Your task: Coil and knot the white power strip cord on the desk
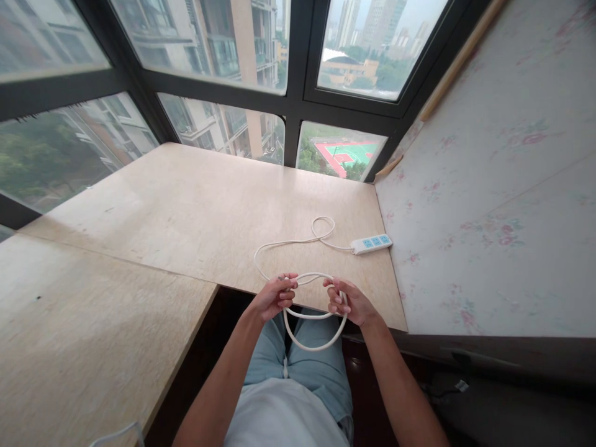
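Between my two hands hangs a white power cord [313, 349], gathered into loose loops above my lap. My left hand [275, 297] pinches the loops on their left side, with its fingers closed. On the right side, my right hand [348, 300] has its fingers curled round the cord. From my left hand the cord runs over the tabletop, makes one small loop and joins a white power strip [371, 244]. That strip lies flat near the wall, with light blue socket faces upward. The plug end of the cord cannot be made out clearly.
The beige tabletop [186, 198] reaches to dark-framed windows [293, 133] and bends round to my left. A flower-patterned wall [488, 186] bounds it on the right. Another white cable [116, 433] lies at the lower left edge. A dark gap opens below the table edge.
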`<move>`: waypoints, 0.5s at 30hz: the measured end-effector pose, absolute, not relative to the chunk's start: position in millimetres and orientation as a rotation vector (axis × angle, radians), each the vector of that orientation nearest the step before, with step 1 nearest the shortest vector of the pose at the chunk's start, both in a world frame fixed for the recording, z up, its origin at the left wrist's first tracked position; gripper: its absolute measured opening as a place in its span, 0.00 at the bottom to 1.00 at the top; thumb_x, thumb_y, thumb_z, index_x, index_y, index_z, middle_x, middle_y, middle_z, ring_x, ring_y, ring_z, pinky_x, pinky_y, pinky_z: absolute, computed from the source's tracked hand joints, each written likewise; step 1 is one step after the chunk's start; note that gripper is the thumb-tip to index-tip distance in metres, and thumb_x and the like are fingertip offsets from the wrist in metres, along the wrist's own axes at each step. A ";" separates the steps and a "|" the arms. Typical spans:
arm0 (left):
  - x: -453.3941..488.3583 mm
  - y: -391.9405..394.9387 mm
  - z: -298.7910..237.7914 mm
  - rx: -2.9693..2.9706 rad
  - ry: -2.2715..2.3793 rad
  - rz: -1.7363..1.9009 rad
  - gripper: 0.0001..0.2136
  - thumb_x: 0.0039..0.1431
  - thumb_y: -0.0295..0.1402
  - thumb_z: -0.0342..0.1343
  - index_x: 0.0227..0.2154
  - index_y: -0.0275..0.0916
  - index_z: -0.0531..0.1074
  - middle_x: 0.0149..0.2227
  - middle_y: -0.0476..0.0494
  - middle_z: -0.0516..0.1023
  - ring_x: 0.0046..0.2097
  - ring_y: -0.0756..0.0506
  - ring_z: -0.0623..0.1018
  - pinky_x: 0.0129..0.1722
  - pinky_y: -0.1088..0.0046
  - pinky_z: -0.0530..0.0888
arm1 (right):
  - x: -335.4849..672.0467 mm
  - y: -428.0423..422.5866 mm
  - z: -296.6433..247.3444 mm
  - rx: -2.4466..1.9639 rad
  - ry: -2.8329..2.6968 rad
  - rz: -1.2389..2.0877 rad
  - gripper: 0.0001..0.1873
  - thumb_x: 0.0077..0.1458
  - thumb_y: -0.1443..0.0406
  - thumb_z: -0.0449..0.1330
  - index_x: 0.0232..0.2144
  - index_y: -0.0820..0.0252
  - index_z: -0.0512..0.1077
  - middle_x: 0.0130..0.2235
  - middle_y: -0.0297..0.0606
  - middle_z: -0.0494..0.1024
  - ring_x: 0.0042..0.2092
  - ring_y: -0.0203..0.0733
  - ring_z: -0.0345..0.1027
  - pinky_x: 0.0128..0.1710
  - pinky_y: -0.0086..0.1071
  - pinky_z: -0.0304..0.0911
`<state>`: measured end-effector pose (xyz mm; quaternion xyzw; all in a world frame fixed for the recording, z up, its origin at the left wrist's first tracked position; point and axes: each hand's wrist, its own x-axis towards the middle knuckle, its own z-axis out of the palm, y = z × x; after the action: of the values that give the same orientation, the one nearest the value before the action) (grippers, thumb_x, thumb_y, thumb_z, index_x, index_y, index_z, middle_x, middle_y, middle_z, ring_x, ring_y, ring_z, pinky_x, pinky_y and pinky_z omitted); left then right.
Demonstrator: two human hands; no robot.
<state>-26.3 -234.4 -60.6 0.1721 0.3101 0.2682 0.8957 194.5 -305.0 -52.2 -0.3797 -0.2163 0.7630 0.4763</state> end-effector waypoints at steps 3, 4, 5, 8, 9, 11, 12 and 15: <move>-22.7 -226.1 -61.2 0.437 0.661 0.490 0.16 0.47 0.25 0.64 0.39 0.36 0.67 0.28 0.53 0.67 0.18 0.62 0.58 0.14 0.89 0.50 | 195.2 -304.4 -51.1 -1.020 -0.641 1.897 0.13 0.54 0.58 0.63 0.32 0.63 0.70 0.22 0.27 0.71 0.14 0.23 0.50 0.23 0.27 0.65; -21.0 -223.5 -61.0 0.458 0.669 0.486 0.17 0.47 0.25 0.65 0.39 0.37 0.67 0.28 0.53 0.68 0.17 0.62 0.58 0.14 0.89 0.50 | 195.1 -304.0 -51.2 -1.035 -0.638 1.906 0.14 0.54 0.57 0.63 0.29 0.62 0.68 0.22 0.27 0.71 0.14 0.23 0.49 0.22 0.26 0.64; -18.9 -221.2 -60.9 0.472 0.678 0.491 0.17 0.46 0.25 0.65 0.39 0.37 0.66 0.28 0.53 0.68 0.17 0.62 0.59 0.14 0.89 0.50 | 194.7 -303.5 -51.5 -1.043 -0.611 1.906 0.15 0.54 0.57 0.63 0.26 0.62 0.66 0.21 0.26 0.69 0.14 0.22 0.47 0.21 0.25 0.63; -10.3 -216.8 -61.8 0.465 0.737 0.573 0.19 0.44 0.23 0.66 0.38 0.36 0.66 0.24 0.56 0.65 0.18 0.60 0.61 0.13 0.88 0.52 | 190.8 -302.3 -53.6 -1.041 -0.456 1.821 0.20 0.53 0.56 0.64 0.21 0.60 0.61 0.17 0.21 0.60 0.14 0.21 0.37 0.15 0.21 0.52; -7.1 -216.1 -62.4 0.448 0.756 0.614 0.19 0.44 0.23 0.66 0.38 0.36 0.66 0.23 0.56 0.64 0.18 0.60 0.63 0.13 0.88 0.53 | 188.6 -302.3 -54.7 -1.037 -0.403 1.783 0.21 0.53 0.55 0.64 0.21 0.59 0.59 0.16 0.19 0.56 0.14 0.21 0.35 0.13 0.20 0.47; -1.7 -215.3 -63.7 0.400 0.761 0.682 0.18 0.44 0.21 0.66 0.38 0.34 0.67 0.24 0.54 0.66 0.20 0.58 0.67 0.13 0.88 0.57 | 183.6 -303.2 -57.4 -1.018 -0.318 1.726 0.22 0.52 0.55 0.64 0.20 0.58 0.57 0.15 0.18 0.52 0.14 0.22 0.32 0.11 0.20 0.40; 0.1 -215.1 -64.1 0.371 0.745 0.700 0.18 0.44 0.21 0.65 0.38 0.34 0.67 0.26 0.51 0.69 0.22 0.57 0.69 0.14 0.88 0.60 | 181.1 -304.1 -58.9 -1.003 -0.284 1.710 0.22 0.52 0.54 0.64 0.20 0.57 0.56 0.15 0.17 0.50 0.14 0.23 0.31 0.11 0.21 0.37; 1.5 -215.3 -63.8 0.287 0.676 0.697 0.16 0.47 0.19 0.61 0.41 0.31 0.69 0.37 0.41 0.75 0.29 0.54 0.77 0.24 0.85 0.73 | 174.7 -308.0 -63.3 -0.938 -0.206 1.656 0.23 0.53 0.53 0.62 0.20 0.56 0.54 0.14 0.17 0.47 0.14 0.24 0.29 0.11 0.21 0.35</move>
<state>1.5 -215.3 -63.8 0.1373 0.3239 0.3340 0.8744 174.7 -308.0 -63.3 -0.4004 -0.0880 0.7072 0.5760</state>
